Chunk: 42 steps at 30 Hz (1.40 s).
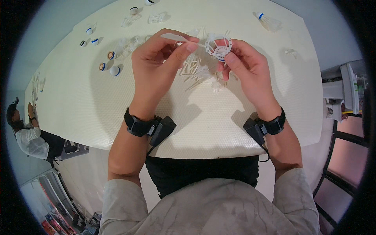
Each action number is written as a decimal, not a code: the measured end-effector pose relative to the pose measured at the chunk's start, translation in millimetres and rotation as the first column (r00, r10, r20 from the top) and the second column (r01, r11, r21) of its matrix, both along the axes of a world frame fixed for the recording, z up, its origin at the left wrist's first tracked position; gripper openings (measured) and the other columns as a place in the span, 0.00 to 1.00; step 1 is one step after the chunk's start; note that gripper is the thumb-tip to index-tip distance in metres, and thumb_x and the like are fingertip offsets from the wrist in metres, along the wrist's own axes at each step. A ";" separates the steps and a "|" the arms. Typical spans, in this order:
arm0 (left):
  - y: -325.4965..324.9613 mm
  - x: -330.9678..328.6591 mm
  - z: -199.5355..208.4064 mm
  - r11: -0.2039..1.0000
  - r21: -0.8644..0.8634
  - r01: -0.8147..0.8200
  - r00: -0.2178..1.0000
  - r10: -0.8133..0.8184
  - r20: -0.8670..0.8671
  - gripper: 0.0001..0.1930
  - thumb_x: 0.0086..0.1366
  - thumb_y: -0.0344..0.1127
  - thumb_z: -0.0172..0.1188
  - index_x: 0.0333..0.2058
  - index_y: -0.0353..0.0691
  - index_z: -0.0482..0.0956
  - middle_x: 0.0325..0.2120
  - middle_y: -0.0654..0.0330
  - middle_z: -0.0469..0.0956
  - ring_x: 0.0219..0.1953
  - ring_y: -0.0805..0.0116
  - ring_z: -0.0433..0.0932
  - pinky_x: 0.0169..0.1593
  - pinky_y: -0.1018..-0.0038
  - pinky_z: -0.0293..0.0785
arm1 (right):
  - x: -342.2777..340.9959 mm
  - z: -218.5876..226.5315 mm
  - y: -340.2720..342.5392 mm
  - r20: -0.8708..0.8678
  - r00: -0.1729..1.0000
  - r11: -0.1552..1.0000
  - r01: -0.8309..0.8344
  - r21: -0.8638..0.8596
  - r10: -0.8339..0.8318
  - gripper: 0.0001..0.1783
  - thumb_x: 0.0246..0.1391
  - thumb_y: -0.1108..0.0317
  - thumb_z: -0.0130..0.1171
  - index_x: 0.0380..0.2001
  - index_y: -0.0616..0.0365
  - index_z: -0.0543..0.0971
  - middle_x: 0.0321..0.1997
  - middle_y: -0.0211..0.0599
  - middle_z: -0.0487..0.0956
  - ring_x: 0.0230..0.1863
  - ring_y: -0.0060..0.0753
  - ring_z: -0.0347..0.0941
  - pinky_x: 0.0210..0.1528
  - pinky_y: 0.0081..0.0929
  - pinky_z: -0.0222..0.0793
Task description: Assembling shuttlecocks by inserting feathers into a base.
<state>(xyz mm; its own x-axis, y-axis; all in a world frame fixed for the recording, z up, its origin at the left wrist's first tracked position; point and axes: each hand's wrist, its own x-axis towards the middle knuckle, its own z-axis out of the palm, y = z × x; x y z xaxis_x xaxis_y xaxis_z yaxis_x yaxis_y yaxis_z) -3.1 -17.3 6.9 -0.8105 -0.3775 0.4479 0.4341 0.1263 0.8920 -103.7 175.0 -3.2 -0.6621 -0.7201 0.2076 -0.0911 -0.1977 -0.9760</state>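
Note:
Over the table's middle, my left hand (166, 58) pinches a white shuttlecock feather (174, 37) between thumb and fingers. Its shaft end points right, toward a white ribbed plastic shuttlecock frame (218, 44) with a ring of small holes. My right hand (246, 62) is closed round that frame, thumb in front and fingers behind. A bit of blue shows at the frame's lower end. Below both hands lies a loose heap of white feathers and shafts (192, 70). Whether the feather's tip touches the frame I cannot tell.
Several cork heads with blue bands, such as a white one (114, 71), lie on the left of the table (117, 94). More white frames (156, 17) sit at the far side. A whole shuttlecock (269, 22) rests far right. Another person (29, 137) sits at the left edge.

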 end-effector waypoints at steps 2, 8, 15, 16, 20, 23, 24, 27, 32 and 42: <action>-3.6 -0.5 -1.0 0.998 -0.061 0.027 0.999 -0.030 -0.042 0.06 0.62 0.26 0.66 0.39 0.34 0.85 0.32 0.63 0.82 0.28 0.83 0.73 0.27 0.85 0.65 | 2.1 3.7 0.1 -0.003 1.000 1.000 0.008 0.009 -0.008 0.17 0.65 0.72 0.53 0.55 0.64 0.75 0.42 0.36 0.81 0.33 0.20 0.75 0.32 0.18 0.72; -6.6 0.2 0.4 0.980 -0.200 0.007 0.994 -0.028 -0.103 0.06 0.59 0.25 0.68 0.36 0.36 0.86 0.34 0.60 0.82 0.31 0.78 0.77 0.29 0.85 0.70 | 5.5 4.9 -1.3 0.024 1.000 0.998 0.017 -0.058 -0.016 0.16 0.67 0.71 0.50 0.55 0.64 0.75 0.39 0.35 0.80 0.31 0.20 0.73 0.32 0.18 0.72; -2.3 -0.5 5.8 0.930 -0.368 0.003 0.991 -0.053 -0.125 0.06 0.59 0.19 0.64 0.36 0.32 0.84 0.36 0.58 0.78 0.29 0.78 0.74 0.28 0.84 0.68 | 3.4 7.4 2.4 0.112 0.993 0.999 0.032 -0.033 -0.028 0.19 0.70 0.64 0.48 0.55 0.66 0.74 0.35 0.37 0.81 0.23 0.19 0.71 0.31 0.19 0.70; -1.0 0.5 3.1 0.954 -0.300 0.017 0.993 -0.050 -0.104 0.06 0.59 0.18 0.64 0.36 0.32 0.84 0.36 0.58 0.78 0.30 0.78 0.75 0.29 0.85 0.69 | 4.5 10.0 1.3 0.111 0.993 0.999 0.033 -0.026 -0.030 0.19 0.70 0.64 0.48 0.55 0.66 0.74 0.35 0.37 0.81 0.23 0.19 0.71 0.31 0.19 0.70; 2.8 2.1 -0.1 0.987 -0.149 0.059 0.997 -0.065 -0.032 0.06 0.59 0.19 0.64 0.35 0.32 0.84 0.37 0.59 0.77 0.33 0.77 0.76 0.34 0.85 0.71 | 5.6 15.4 1.6 0.225 0.974 1.000 0.025 0.015 -0.028 0.20 0.70 0.57 0.47 0.50 0.65 0.76 0.32 0.39 0.81 0.21 0.19 0.71 0.28 0.17 0.68; 8.4 5.3 6.0 0.997 -0.046 0.060 0.997 -0.058 0.055 0.05 0.59 0.20 0.65 0.35 0.33 0.84 0.36 0.60 0.77 0.32 0.78 0.74 0.32 0.85 0.67 | 7.1 18.6 1.4 0.285 0.958 0.999 0.012 0.042 -0.023 0.22 0.70 0.54 0.46 0.47 0.63 0.77 0.30 0.39 0.81 0.20 0.19 0.70 0.26 0.17 0.67; 8.0 6.4 5.7 0.997 -0.046 0.062 0.997 -0.059 0.059 0.05 0.59 0.20 0.65 0.35 0.33 0.84 0.36 0.60 0.77 0.32 0.78 0.74 0.32 0.85 0.67 | 7.8 19.8 1.2 0.314 0.949 0.998 -0.005 0.055 -0.012 0.22 0.70 0.53 0.45 0.46 0.62 0.77 0.29 0.39 0.81 0.19 0.20 0.70 0.24 0.16 0.66; 8.1 5.3 4.9 0.994 -0.012 0.107 0.990 -0.105 0.096 0.05 0.60 0.23 0.65 0.36 0.33 0.84 0.36 0.62 0.77 0.29 0.81 0.70 0.29 0.85 0.60 | 7.4 22.1 2.7 0.340 0.940 0.995 -0.050 0.089 0.017 0.23 0.70 0.52 0.45 0.46 0.62 0.77 0.27 0.39 0.80 0.17 0.20 0.70 0.22 0.17 0.65; 11.1 4.3 1.3 0.977 0.194 0.090 0.974 -0.127 0.188 0.04 0.62 0.25 0.63 0.36 0.33 0.83 0.31 0.66 0.76 0.24 0.84 0.62 0.26 0.83 0.53 | 10.2 22.0 2.2 0.285 0.959 0.998 -0.018 0.054 0.002 0.22 0.70 0.53 0.45 0.47 0.63 0.76 0.25 0.39 0.80 0.16 0.21 0.70 0.21 0.17 0.67; 11.5 6.0 6.1 0.941 0.309 0.139 0.979 -0.177 0.099 0.03 0.62 0.24 0.65 0.35 0.34 0.83 0.30 0.65 0.81 0.29 0.82 0.73 0.34 0.82 0.69 | 7.0 13.0 2.1 0.081 0.992 0.994 -0.088 -0.067 0.093 0.16 0.70 0.65 0.45 0.55 0.59 0.72 0.27 0.38 0.80 0.20 0.19 0.70 0.26 0.17 0.68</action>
<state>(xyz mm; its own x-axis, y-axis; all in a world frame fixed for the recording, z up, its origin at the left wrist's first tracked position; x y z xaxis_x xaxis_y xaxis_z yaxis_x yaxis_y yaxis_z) 2.9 -5.8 13.0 -0.9123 -0.3412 0.2265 0.3106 -0.2161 0.9257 -96.7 177.2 9.9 -0.6116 -0.7653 0.2005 0.0122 -0.2625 -0.9649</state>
